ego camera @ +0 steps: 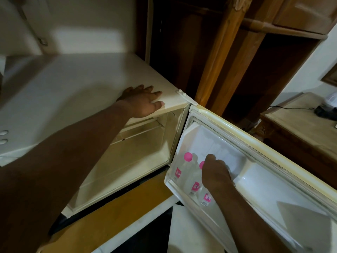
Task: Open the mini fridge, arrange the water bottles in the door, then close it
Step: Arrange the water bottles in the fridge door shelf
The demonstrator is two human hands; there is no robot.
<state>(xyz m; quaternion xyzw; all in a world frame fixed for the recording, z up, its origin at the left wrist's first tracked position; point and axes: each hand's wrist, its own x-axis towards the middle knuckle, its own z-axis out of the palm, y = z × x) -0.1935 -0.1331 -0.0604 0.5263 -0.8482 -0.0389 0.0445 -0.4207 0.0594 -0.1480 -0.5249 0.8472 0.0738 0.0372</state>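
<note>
Water bottles (189, 172) upright in the open door's (273, 179) bottom shelf, pink caps, clear bodies.
I see my right hand (216, 173) curled down over the tops of the bottles further from the hinge; whether it actually grips one I can't tell. Pink labels carry print too small to read. Left hand (144, 102) lies flat and open on the mini fridge's (73, 92) top front edge, holding nothing. Cabinet interior looks bare.

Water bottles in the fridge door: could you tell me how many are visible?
3, in the door shelf: one by the hinge, one beside it, one under the right hand. More may be hidden.
</note>
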